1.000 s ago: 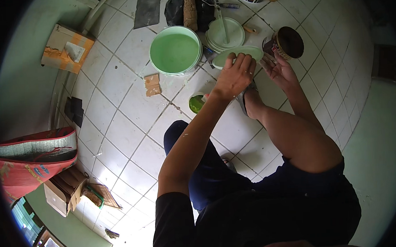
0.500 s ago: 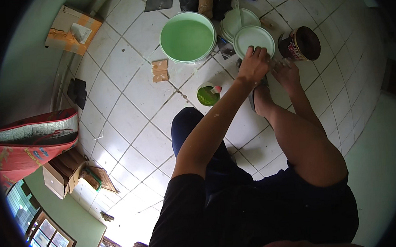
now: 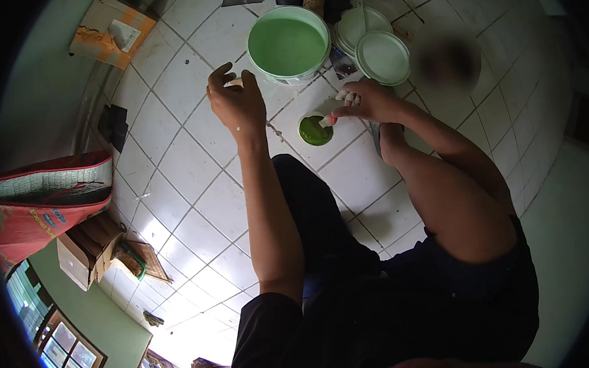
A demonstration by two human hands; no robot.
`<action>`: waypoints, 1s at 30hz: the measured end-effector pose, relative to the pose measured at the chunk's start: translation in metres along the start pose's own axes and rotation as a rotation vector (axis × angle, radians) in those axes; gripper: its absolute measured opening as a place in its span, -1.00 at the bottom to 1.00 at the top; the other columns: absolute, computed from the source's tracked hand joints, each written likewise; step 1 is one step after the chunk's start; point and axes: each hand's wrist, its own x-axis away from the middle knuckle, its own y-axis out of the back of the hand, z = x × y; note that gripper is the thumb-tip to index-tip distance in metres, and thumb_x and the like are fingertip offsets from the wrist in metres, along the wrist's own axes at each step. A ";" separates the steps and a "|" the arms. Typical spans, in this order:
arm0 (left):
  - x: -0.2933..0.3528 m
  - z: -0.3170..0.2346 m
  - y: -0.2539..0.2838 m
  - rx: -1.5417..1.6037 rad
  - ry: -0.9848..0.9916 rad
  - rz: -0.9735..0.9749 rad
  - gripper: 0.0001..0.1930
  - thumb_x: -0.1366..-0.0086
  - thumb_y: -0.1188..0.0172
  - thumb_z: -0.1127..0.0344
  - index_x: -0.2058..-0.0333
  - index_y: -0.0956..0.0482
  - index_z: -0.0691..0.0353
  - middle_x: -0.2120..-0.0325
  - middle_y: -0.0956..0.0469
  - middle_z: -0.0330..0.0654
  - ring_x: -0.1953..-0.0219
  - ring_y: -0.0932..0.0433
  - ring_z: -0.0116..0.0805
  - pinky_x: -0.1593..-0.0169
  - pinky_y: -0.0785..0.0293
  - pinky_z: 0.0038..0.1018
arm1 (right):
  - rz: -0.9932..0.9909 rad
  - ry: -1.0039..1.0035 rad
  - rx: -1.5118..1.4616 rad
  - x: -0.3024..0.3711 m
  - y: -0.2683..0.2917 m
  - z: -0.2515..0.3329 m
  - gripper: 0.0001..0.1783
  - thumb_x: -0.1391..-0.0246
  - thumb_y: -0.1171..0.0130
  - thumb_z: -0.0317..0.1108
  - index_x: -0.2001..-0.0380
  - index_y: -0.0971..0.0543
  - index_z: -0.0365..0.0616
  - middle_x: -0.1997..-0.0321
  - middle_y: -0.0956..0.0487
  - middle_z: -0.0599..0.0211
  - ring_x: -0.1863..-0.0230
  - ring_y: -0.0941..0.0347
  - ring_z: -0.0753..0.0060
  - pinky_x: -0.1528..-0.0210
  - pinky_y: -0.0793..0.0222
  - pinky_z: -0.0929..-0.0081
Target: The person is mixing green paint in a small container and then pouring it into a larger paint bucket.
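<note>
My left hand (image 3: pixel 238 105) hovers over the piece of brown cardboard (image 3: pixel 236 83) on the floor, its fingers curled but apart; it partly hides the cardboard, and contact cannot be told. My right hand (image 3: pixel 372 101) has its finger and thumb at a small red-and-white handle-like piece (image 3: pixel 328 121) that sticks out of a small tub of bright green paste (image 3: pixel 314 132). Whitish smears coat some of that hand's fingertips. Beyond the tub stands a large pale bucket of light green liquid (image 3: pixel 288 48). Right of the bucket lies a round pale lid (image 3: pixel 382 58).
More round lids (image 3: pixel 353 25) lie behind the front one, with a long thin tool (image 3: pixel 360 7) across them. A dark tub (image 3: pixel 447 66), blurred, stands at the right. A taped carton (image 3: pixel 113 30) and a red insulated bag (image 3: pixel 49 203) line the left side.
Both hands have left the round lid. The left has swung left to above the cardboard; the right has come down to the red-and-white piece in the small tub.
</note>
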 end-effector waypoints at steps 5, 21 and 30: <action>-0.003 -0.006 0.001 0.118 0.153 0.024 -0.64 -0.08 -0.22 0.37 0.12 -0.54 0.37 0.27 -0.58 0.03 0.43 -0.62 -0.21 0.26 -0.52 -0.32 | 0.003 0.030 0.035 -0.003 -0.017 -0.001 -0.32 0.07 -0.32 0.28 0.47 -0.63 -0.28 0.56 -0.59 0.12 0.46 -0.56 0.31 0.32 -0.42 0.37; 0.000 -0.004 0.009 0.126 0.166 -0.005 -0.65 -0.08 -0.19 0.37 0.12 -0.56 0.36 0.24 -0.57 0.06 0.41 -0.63 -0.20 0.27 -0.54 -0.34 | -0.175 0.433 0.100 0.015 -0.032 0.017 -0.80 -0.10 -0.23 -0.32 0.32 -0.59 -0.25 0.45 -0.60 0.17 0.44 -0.58 0.18 0.34 -0.47 0.31; 0.001 0.008 -0.005 0.081 0.185 0.081 -0.68 -0.04 -0.23 0.36 0.18 -0.61 0.29 0.25 -0.58 0.02 0.07 -0.48 -0.07 -0.01 -0.42 -0.22 | -0.392 0.402 0.039 0.028 -0.008 0.020 -0.82 -0.25 -0.13 -0.33 0.24 -0.53 -0.24 0.48 -0.63 0.23 0.53 -0.60 0.44 0.51 -0.43 0.50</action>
